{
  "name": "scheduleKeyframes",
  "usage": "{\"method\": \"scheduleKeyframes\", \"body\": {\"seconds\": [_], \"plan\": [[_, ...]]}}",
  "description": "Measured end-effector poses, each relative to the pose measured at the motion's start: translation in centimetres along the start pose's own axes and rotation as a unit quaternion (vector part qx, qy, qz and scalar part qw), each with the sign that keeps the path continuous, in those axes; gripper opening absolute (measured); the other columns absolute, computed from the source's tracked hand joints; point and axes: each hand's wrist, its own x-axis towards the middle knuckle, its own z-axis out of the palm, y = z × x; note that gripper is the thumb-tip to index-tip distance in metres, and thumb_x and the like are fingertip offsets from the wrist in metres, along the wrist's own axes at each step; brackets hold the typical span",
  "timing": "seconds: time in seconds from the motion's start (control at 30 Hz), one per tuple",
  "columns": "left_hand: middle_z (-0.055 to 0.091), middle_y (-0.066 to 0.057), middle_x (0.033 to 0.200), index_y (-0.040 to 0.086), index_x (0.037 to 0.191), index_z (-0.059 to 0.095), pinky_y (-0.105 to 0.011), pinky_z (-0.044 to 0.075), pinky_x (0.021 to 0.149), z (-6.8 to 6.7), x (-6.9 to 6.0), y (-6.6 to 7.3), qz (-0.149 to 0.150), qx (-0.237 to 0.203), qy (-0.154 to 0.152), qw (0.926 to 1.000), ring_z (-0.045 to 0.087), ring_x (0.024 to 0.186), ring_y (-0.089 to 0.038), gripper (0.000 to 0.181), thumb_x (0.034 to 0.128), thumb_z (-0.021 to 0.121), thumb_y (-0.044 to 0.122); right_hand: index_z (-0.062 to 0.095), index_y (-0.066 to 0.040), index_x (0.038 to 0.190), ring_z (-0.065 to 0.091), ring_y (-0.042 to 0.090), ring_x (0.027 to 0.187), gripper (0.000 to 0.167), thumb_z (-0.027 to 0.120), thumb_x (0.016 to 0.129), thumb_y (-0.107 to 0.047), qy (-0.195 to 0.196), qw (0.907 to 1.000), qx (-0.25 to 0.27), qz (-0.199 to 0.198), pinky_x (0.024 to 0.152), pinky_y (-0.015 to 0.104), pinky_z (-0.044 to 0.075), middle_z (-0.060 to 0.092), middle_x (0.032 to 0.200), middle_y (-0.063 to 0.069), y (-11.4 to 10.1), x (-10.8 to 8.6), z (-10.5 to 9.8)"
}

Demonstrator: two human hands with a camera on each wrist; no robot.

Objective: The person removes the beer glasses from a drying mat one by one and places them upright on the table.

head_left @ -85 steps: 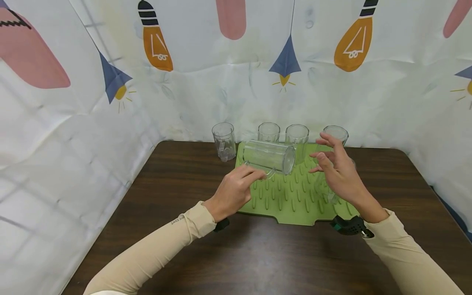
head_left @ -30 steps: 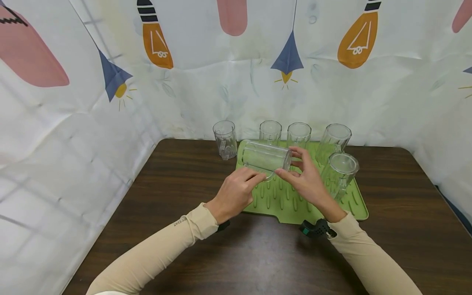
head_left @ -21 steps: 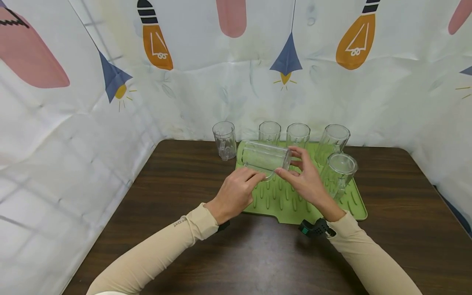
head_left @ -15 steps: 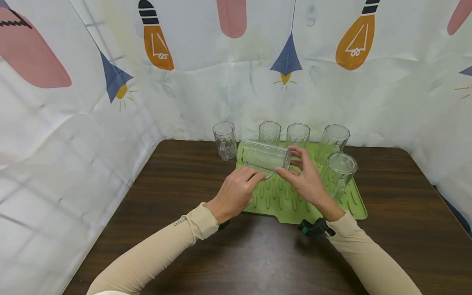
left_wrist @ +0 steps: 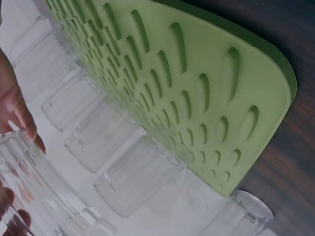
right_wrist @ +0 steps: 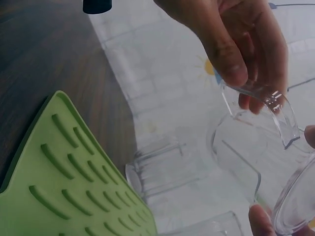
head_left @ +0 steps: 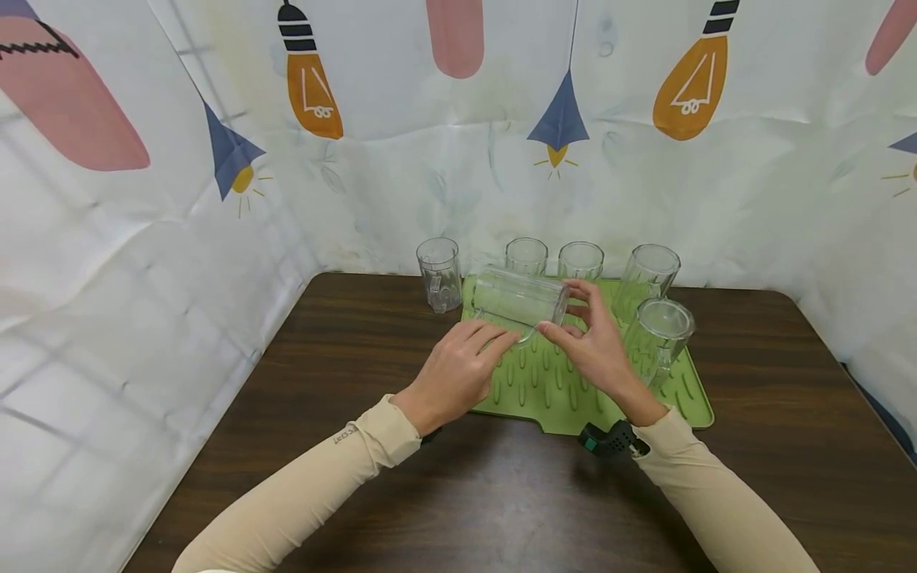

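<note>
A clear glass mug [head_left: 512, 294] is held on its side above the green ridged mat [head_left: 544, 390]. My left hand [head_left: 454, 370] grips its handle, fingers curled over it; in the right wrist view that hand [right_wrist: 236, 44] is seen on the clear handle [right_wrist: 268, 101]. At the mug's right end my right hand [head_left: 598, 342] holds the rim of the round end between thumb and fingers. Two of its fingertips [right_wrist: 258, 221] show in the right wrist view. The left wrist view catches only part of the held mug [left_wrist: 49, 191].
Two clear mugs [head_left: 526, 253] stand at the mat's back edge. Another mug [head_left: 650, 270] is at its back right, with one more mug [head_left: 655, 338] in front of it. Left of the mat, a mug [head_left: 439, 274] stands on the dark wooden table [head_left: 344, 342]. A patterned curtain [head_left: 430, 159] hangs behind.
My right hand has come left from over the mat's right side and taken hold of the mug's right end. Most recently the mug has tilted slightly, its left end a little higher.
</note>
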Motion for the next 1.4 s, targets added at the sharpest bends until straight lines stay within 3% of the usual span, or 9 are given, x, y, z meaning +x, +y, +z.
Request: {"method": "scheduleKeyframes", "body": {"seconds": [0.17,0.4,0.57,0.73,0.83,0.9,1.23,1.3,1.4], "plan": [[0.074,-0.009,0.116,0.006,0.123,0.07,-0.038,0.057,0.105,0.1,-0.1,-0.5,-0.017,-0.015,0.069,0.9974,0.068,0.115,-0.027,0.028,0.0948,0.069,0.009,0.03,-0.005,0.155,0.051,0.037,0.137,0.073,0.073,0.096,-0.011,0.018,0.9998,0.0,-0.004,0.109,0.049,0.056,0.038,0.156,0.02,-0.3,0.2,-0.3],[0.064,-0.018,0.124,-0.003,0.13,0.058,-0.045,0.054,0.106,0.3,-0.4,-0.9,-0.11,-0.106,0.122,0.9807,0.06,0.118,-0.034,0.041,0.0947,0.072,0.012,0.03,-0.005,0.154,0.052,0.032,0.133,0.074,0.074,0.095,-0.008,0.031,0.9994,0.011,-0.011,0.097,0.014,0.054,0.041,0.152,0.019,-0.6,0.4,-0.8],[0.06,-0.02,0.127,-0.006,0.133,0.052,-0.044,0.056,0.098,0.7,-0.7,-0.5,-0.209,-0.197,0.13,0.949,0.058,0.113,-0.032,0.046,0.0955,0.073,0.011,0.03,-0.006,0.154,0.052,0.028,0.131,0.073,0.073,0.095,-0.007,0.036,0.9989,0.021,-0.022,0.093,0.009,0.054,0.042,0.151,0.019,-0.8,0.4,-0.9],[0.06,-0.02,0.126,-0.003,0.136,0.05,-0.046,0.057,0.094,1.5,-0.9,0.0,-0.3,-0.302,0.13,0.8956,0.061,0.117,-0.031,0.045,0.0982,0.07,0.012,0.03,-0.004,0.154,0.052,0.022,0.128,0.073,0.072,0.095,-0.006,0.04,0.9986,0.023,-0.027,0.091,0.007,0.054,0.042,0.152,0.018,-0.8,0.5,-1.0],[0.059,-0.018,0.128,0.0,0.138,0.047,-0.043,0.058,0.096,1.8,-1.0,0.4,-0.349,-0.379,0.118,0.849,0.061,0.119,-0.029,0.046,0.1002,0.068,0.013,0.03,-0.004,0.154,0.052,0.019,0.126,0.072,0.072,0.095,-0.006,0.043,0.9985,0.021,-0.027,0.091,0.007,0.054,0.043,0.152,0.018,-0.8,0.5,-1.0],[0.058,-0.017,0.13,0.001,0.141,0.044,-0.037,0.057,0.099,2.0,-1.1,0.6,-0.379,-0.44,0.111,0.8064,0.061,0.12,-0.027,0.047,0.1017,0.066,0.013,0.03,-0.004,0.154,0.053,0.018,0.126,0.072,0.072,0.095,-0.005,0.046,0.9984,0.02,-0.027,0.092,0.007,0.053,0.043,0.152,0.018,-0.8,0.4,-1.0],[0.059,0.0,0.119,0.0,0.141,0.041,-0.031,0.06,0.098,2.9,-0.9,1.4,-0.436,-0.709,0.178,0.5253,0.066,0.115,-0.017,0.035,0.1068,0.05,0.003,0.031,-0.005,0.152,0.053,0.021,0.126,0.07,0.071,0.094,0.001,0.051,0.997,0.047,-0.035,0.09,0.012,0.058,0.044,0.15,0.018,-0.7,0.4,-0.5],[0.061,0.002,0.117,0.006,0.136,0.045,-0.031,0.06,0.099,3.0,-0.7,1.5,-0.437,-0.738,0.194,0.4768,0.066,0.114,-0.016,0.029,0.1074,0.048,0.003,0.031,-0.005,0.151,0.054,0.022,0.125,0.071,0.071,0.093,0.003,0.052,0.9964,0.055,-0.037,0.09,0.013,0.059,0.043,0.15,0.018,-0.6,0.5,-0.3],[0.064,0.003,0.113,0.01,0.128,0.047,-0.03,0.06,0.099,3.1,-0.2,1.7,-0.439,-0.766,0.212,0.4199,0.066,0.111,-0.016,0.021,0.1081,0.044,0.003,0.03,-0.003,0.152,0.054,0.021,0.125,0.074,0.072,0.091,0.006,0.057,0.9954,0.062,-0.044,0.091,0.014,0.059,0.043,0.15,0.018,-0.5,0.5,-0.1]]}}
